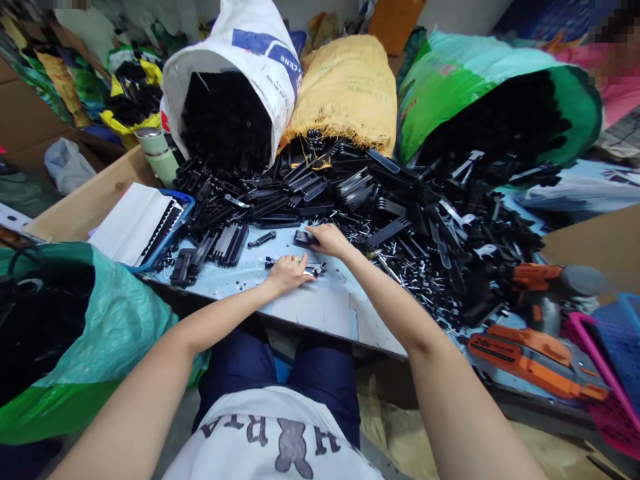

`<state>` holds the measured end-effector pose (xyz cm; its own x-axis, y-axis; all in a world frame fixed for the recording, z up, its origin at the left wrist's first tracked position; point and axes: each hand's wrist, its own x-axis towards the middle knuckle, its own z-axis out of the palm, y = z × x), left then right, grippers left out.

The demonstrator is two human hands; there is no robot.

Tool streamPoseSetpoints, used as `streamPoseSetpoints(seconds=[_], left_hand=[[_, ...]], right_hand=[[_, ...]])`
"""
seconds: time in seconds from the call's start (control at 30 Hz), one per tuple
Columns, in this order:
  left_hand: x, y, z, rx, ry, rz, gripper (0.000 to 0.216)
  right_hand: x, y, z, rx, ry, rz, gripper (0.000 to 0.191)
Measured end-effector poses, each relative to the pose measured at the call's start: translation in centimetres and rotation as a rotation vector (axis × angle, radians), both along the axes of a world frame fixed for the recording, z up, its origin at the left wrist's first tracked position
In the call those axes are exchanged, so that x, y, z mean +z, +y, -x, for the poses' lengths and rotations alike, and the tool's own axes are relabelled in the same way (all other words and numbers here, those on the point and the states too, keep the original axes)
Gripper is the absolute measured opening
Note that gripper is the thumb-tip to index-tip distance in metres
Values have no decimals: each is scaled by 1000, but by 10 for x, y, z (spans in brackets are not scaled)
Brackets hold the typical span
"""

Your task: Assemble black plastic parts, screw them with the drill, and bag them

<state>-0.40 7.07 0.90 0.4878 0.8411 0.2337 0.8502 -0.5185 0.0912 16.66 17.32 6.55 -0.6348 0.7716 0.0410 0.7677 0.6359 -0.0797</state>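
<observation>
My left hand (289, 272) rests low over the worktop, fingers closed around a slim black-and-silver part (317, 268) whose ends stick out on both sides. Just beyond it, my right hand (327, 239) grips a short black plastic piece (303, 238) by its right end, close to the surface. A small black lever-like part (263, 239) lies loose to the left of both hands. Past the hands spreads a heap of long black plastic strips (357, 190). Small silver pins or screws (423, 283) are scattered to the right. The fingertips are partly hidden.
White (233, 50), yellow (345, 87) and green (480, 73) sacks lie along the back, the white and green ones full of black parts. An orange-black power tool (535, 360) sits right. A blue basket (187, 207) and a teal sack (115, 320) stand left.
</observation>
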Motion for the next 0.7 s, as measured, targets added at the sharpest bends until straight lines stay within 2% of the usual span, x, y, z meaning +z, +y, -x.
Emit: streamPoseSetpoints(seconds=[0.1,0.17,0.27,0.33,0.37,0.43,0.5,0.53,0.63,0.7], left_hand=[[13,37,-2,180,-21,9,50],[22,57,11,328,-51,15,39],[26,76,40,469,-42,154,35],[25,81,55,472,-27,231,32],[25,82,60,466,-25,244,30],[26,81,65,454,-28,242,27],[30,74,68,452,-31,232,29],[33,69,69,459,-49,218,31],[39,41,73,458,-214,151,29],[38,16,71,374,-406,166,21]], right_hand=[[16,-17,-16,-4,112,-152,40],[15,-51,-23,138,160,-161,36],[-5,-108,-28,406,87,-28,42],[-22,-134,-28,410,50,28,42],[-29,-142,-27,316,47,19,39],[-37,-149,-19,-22,62,-46,33],[-38,-147,-7,-369,63,-80,53],[-37,-145,0,-488,51,-63,63],[-35,-139,10,-689,15,10,66],[-35,-139,7,-798,20,21,66]])
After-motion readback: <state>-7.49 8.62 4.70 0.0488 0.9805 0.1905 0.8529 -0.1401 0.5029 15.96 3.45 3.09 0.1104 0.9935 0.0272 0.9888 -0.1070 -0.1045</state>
